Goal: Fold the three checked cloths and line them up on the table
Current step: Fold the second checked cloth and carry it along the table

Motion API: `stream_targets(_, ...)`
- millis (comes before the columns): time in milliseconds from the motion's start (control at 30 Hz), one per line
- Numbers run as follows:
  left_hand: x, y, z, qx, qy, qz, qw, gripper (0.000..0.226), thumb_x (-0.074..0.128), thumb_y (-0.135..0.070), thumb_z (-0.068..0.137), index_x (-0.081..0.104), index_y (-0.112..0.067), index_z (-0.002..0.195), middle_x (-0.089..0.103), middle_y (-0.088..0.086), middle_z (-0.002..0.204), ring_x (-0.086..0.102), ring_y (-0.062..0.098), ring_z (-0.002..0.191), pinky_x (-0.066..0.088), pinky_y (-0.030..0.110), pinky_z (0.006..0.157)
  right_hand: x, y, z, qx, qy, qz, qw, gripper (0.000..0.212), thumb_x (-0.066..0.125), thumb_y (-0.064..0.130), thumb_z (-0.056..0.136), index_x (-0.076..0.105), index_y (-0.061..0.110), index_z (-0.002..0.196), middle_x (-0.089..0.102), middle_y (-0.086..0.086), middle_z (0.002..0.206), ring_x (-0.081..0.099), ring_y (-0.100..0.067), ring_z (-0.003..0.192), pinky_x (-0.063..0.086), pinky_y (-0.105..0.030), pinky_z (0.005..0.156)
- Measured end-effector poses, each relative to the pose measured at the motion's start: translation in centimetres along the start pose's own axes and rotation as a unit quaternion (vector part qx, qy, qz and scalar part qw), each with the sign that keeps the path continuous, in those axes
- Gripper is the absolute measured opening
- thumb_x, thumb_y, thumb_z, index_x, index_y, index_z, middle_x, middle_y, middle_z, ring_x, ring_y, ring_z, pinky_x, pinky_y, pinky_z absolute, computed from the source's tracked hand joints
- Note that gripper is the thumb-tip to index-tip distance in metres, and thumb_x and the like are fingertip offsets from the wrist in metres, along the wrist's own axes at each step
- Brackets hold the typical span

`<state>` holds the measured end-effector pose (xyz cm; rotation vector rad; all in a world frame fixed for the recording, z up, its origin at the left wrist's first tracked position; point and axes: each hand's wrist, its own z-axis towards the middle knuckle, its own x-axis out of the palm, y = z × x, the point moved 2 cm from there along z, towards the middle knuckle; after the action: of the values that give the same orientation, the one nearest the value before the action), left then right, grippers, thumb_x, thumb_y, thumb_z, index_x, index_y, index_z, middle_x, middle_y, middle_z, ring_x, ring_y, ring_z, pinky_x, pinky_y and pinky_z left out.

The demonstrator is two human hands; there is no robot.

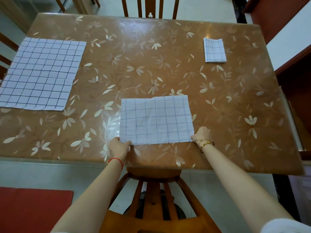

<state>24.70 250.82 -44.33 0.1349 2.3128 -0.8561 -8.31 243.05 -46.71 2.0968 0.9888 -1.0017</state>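
Note:
Three white cloths with a dark check lie on the brown flower-patterned table. A half-folded cloth lies in front of me near the front edge. My left hand pinches its near left corner, and my right hand pinches its near right corner. A large cloth lies spread flat at the left side. A small folded cloth sits at the far right.
A wooden chair stands between me and the table's front edge, and another chair back rises behind the far edge. A red mat lies on the floor at the lower left. Dark wooden furniture lines the right side.

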Motion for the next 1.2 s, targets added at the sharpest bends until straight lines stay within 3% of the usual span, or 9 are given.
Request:
stream_targets(133,0.5,-0.7,-0.4,-0.013,0.01,-0.029,0.999,0.022,0.075,-0.017,0.079,0.055,-0.007,0.076,0.053,0.002,0.067,0.055,0.024,0.071,0.034,0.026,0.052,-0.3,0.5,-0.6,0.003,0.038,0.015,0.999,0.038,0.073,0.013,0.075,0.041,0.009,0.054,0.045,-0.005,0.061,0.052,-0.026,0.074,0.037,-0.026,0.048)
stream_targets(300,-0.3,0.2,-0.1,-0.026,0.0,-0.06,0.998,0.02,0.074,-0.021,0.075,0.064,-0.007,0.083,0.07,0.007,0.077,0.067,0.026,0.079,0.049,0.032,0.069,0.1,-0.1,-1.3,0.011,0.018,0.034,0.999,0.039,0.073,0.017,0.076,0.042,0.007,0.055,0.052,-0.009,0.066,0.054,-0.028,0.073,0.039,-0.029,0.053)
stream_targets(433,-0.5,0.6,-0.1,-0.018,0.014,-0.1,0.995,0.019,0.077,-0.018,0.074,0.063,-0.012,0.085,0.072,0.004,0.075,0.07,0.02,0.075,0.051,0.025,0.062,0.5,-0.2,-1.9,0.008,-0.031,0.04,0.999,0.037,0.073,0.021,0.076,0.043,0.009,0.056,0.054,-0.009,0.068,0.055,-0.028,0.066,0.035,-0.025,0.047)
stream_targets(500,-0.1,0.8,0.0,-0.035,0.028,-0.155,0.987,0.021,0.078,-0.011,0.076,0.059,-0.013,0.084,0.071,0.009,0.077,0.071,0.025,0.076,0.059,0.035,0.071,0.8,-0.1,-2.0,0.002,-0.042,0.036,0.998,0.039,0.073,0.018,0.077,0.041,0.011,0.056,0.053,-0.009,0.069,0.054,-0.028,0.066,0.034,-0.026,0.046)
stream_targets(733,0.4,0.5,1.1,-0.075,0.092,-0.268,0.956,0.015,0.072,-0.007,0.087,0.057,-0.011,0.084,0.064,0.012,0.091,0.066,0.024,0.085,0.057,0.032,0.081,0.3,0.8,-2.0,-0.001,0.004,0.049,0.999,0.04,0.064,0.002,0.082,0.039,0.007,0.051,0.04,-0.004,0.055,0.047,-0.022,0.06,0.036,-0.027,0.049)
stream_targets(833,0.3,0.7,1.4,-0.087,0.065,-0.272,0.956,0.021,0.068,-0.007,0.087,0.055,-0.009,0.071,0.06,0.014,0.081,0.064,0.027,0.077,0.057,0.03,0.071,0.2,0.7,-1.6,-0.002,0.03,0.058,0.998,0.041,0.065,0.004,0.078,0.039,0.009,0.048,0.039,-0.003,0.051,0.038,-0.016,0.049,0.029,-0.025,0.043)
stream_targets(933,0.0,1.0,1.5,-0.093,0.033,-0.27,0.958,0.02,0.067,0.0,0.082,0.055,-0.014,0.072,0.059,0.009,0.078,0.064,0.026,0.075,0.058,0.038,0.083,0.4,0.3,-1.6,-0.018,0.039,0.083,0.996,0.046,0.066,0.007,0.076,0.033,0.014,0.045,0.03,0.001,0.047,0.028,-0.014,0.046,0.023,-0.024,0.045)
stream_targets(1100,-0.8,1.3,1.7,-0.084,0.05,-0.26,0.96,0.03,0.076,-0.004,0.067,0.061,-0.006,0.093,0.064,0.01,0.087,0.067,0.032,0.091,0.056,0.043,0.094,0.4,-0.9,-2.3,-0.013,0.075,0.207,0.975,0.022,0.069,0.011,0.078,0.049,0.012,0.069,0.051,-0.005,0.059,0.045,-0.016,0.05,0.036,-0.024,0.047)
stream_targets(1200,-1.3,1.8,1.4,-0.064,0.054,-0.23,0.969,0.024,0.078,-0.006,0.068,0.06,-0.016,0.081,0.066,0.009,0.082,0.068,0.03,0.086,0.055,0.044,0.094,0.7,-2.3,-3.0,0.005,0.125,0.226,0.966,0.017,0.067,0.012,0.082,0.05,0.01,0.083,0.054,-0.012,0.068,0.044,-0.017,0.048,0.034,-0.024,0.041)
